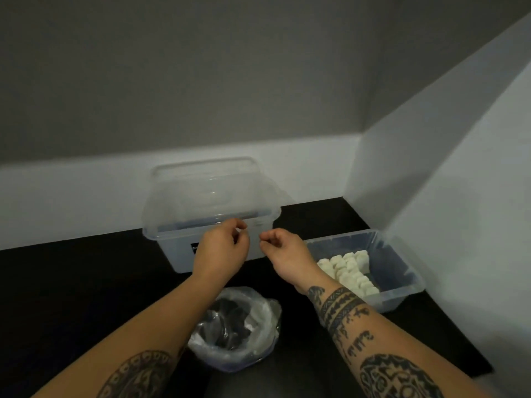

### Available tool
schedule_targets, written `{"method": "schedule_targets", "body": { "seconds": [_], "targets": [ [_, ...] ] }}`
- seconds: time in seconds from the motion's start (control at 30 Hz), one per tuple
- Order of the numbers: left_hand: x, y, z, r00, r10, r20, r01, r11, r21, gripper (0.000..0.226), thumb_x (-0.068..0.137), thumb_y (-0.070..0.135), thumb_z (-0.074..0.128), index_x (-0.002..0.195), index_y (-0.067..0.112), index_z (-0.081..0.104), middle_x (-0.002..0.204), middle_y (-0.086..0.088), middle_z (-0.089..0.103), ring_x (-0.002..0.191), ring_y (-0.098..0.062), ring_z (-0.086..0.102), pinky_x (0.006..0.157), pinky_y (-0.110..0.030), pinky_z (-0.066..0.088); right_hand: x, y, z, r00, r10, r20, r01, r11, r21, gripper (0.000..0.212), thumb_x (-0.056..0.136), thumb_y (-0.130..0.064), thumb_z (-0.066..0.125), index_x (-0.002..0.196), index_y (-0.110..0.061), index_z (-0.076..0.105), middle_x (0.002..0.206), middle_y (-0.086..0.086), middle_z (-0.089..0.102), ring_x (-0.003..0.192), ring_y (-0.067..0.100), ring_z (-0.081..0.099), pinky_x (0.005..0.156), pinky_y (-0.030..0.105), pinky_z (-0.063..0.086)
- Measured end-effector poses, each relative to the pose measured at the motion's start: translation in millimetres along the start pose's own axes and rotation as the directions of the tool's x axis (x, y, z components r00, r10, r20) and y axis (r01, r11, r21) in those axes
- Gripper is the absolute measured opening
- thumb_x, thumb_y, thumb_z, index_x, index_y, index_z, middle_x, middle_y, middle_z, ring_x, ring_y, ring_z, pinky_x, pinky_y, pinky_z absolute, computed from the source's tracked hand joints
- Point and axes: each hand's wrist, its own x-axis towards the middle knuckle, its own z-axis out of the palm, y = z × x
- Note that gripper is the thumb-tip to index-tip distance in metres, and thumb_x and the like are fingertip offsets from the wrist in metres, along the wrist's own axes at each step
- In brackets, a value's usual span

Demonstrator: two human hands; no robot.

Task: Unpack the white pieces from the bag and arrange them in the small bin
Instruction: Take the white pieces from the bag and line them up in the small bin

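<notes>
Black table (71,282), grey wall (201,67) | left hand (221,249), right hand (286,249) curled; hold unclear

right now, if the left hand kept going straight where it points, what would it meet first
Most likely the front rim of the large clear bin, just past the left hand; depth is unclear, so they may already touch.

Grey wall (230,67), white baseboard (71,202), black tabletop (71,282), dim light.
</notes>
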Motion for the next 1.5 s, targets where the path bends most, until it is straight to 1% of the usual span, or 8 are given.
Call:
{"method": "schedule_targets", "body": {
  "seconds": [0.33, 0.43, 0.53, 0.67, 0.87, 1.07, 1.27, 1.5],
  "targets": [
    [-55, -92, -16, 0.874, -0.101, 0.474, 0.077, 0.995, 0.071, 0.01, 0.094, 0.029, 0.068, 0.093, 0.038, 0.068, 0.085, 0.012, 0.071, 0.078, 0.001, 0.067, 0.076, -0.024, 0.058, -39, 38, 63, 0.959, 0.249, 0.139, -0.202, 0.937, -0.284, 0.017, 0.093, -0.024, 0.069, 0.109, -0.028, 0.069, 0.105, -0.007, 0.069, 0.095, 0.007, 0.066, 0.084, 0.026, 0.057],
    [-65, -99, 0, 0.79, -0.086, 0.607, -0.009, 0.989, 0.151, 0.012, 0.092, 0.03, 0.068, 0.101, 0.038, 0.072, 0.096, 0.015, 0.071, 0.089, 0.0, 0.066, 0.089, -0.029, 0.057, -46, 58, 68, 0.985, 0.162, -0.052, -0.164, 0.816, -0.554, 0.048, 0.082, -0.035, 0.079, 0.124, -0.031, 0.057, 0.126, -0.005, 0.05, 0.119, 0.016, 0.05, 0.099, 0.035, 0.05],
    [-70, -99, 16, 0.726, -0.106, 0.68, -0.143, 0.943, 0.3, 0.02, 0.095, 0.034, 0.064, 0.114, 0.035, 0.069, 0.103, 0.01, 0.068, 0.098, -0.009, 0.064, 0.094, -0.034, 0.054, -50, 69, 68, 0.95, 0.291, -0.113, -0.308, 0.824, -0.476, 0.091, 0.072, -0.044, 0.087, 0.145, -0.025, 0.036, 0.14, 0.003, 0.035, 0.133, 0.026, 0.04, 0.104, 0.038, 0.043],
    [-71, -101, 30, 0.741, -0.137, 0.657, -0.173, 0.907, 0.384, 0.028, 0.097, 0.034, 0.06, 0.124, 0.032, 0.064, 0.108, 0.004, 0.069, 0.099, -0.015, 0.065, 0.092, -0.038, 0.056, -49, 89, 80, 0.917, 0.399, -0.001, -0.358, 0.821, -0.444, 0.051, 0.084, -0.03, 0.078, 0.129, -0.018, 0.055, 0.128, 0.007, 0.056, 0.109, 0.021, 0.061, 0.094, 0.033, 0.054],
    [-69, -113, 28, 0.744, -0.081, 0.664, -0.067, 0.979, 0.194, 0.069, 0.084, 0.037, 0.077, 0.146, 0.038, 0.047, 0.138, 0.008, 0.06, 0.122, -0.012, 0.058, 0.106, -0.037, 0.049, -40, 84, 74, 0.93, 0.365, 0.034, -0.345, 0.904, -0.252, 0.012, 0.092, -0.022, 0.07, 0.103, -0.019, 0.069, 0.095, 0.0, 0.071, 0.089, 0.015, 0.069, 0.083, 0.035, 0.06],
    [-75, -117, 29, 0.72, -0.101, 0.687, -0.018, 0.986, 0.164, 0.095, 0.074, 0.042, 0.077, 0.157, 0.029, 0.031, 0.147, 0.001, 0.054, 0.128, -0.017, 0.056, 0.108, -0.038, 0.048, -36, 83, 77, 0.94, 0.329, 0.092, -0.303, 0.926, -0.224, 0.012, 0.097, -0.018, 0.061, 0.108, -0.02, 0.065, 0.099, 0.001, 0.069, 0.091, 0.015, 0.066, 0.079, 0.029, 0.054],
    [-73, -110, 38, 0.727, -0.189, 0.66, 0.158, 0.982, 0.107, 0.08, 0.088, 0.031, 0.073, 0.156, 0.028, 0.032, 0.136, -0.002, 0.061, 0.115, -0.022, 0.064, 0.095, -0.034, 0.053, -44, 79, 77, 0.918, 0.358, 0.173, -0.342, 0.933, -0.114, 0.021, 0.099, -0.01, 0.057, 0.119, -0.015, 0.063, 0.106, 0.005, 0.069, 0.098, 0.017, 0.066, 0.075, 0.023, 0.053],
    [-70, -110, 41, 0.811, -0.18, 0.556, 0.164, 0.983, 0.079, 0.052, 0.09, 0.028, 0.076, 0.139, 0.033, 0.058, 0.129, 0.002, 0.068, 0.1, -0.019, 0.07, 0.092, -0.036, 0.057, -43, 84, 74, 0.914, 0.378, 0.149, -0.377, 0.926, -0.038, 0.024, 0.096, -0.013, 0.062, 0.118, -0.022, 0.061, 0.107, 0.002, 0.069, 0.099, 0.019, 0.068, 0.084, 0.036, 0.059]
  ]
}}
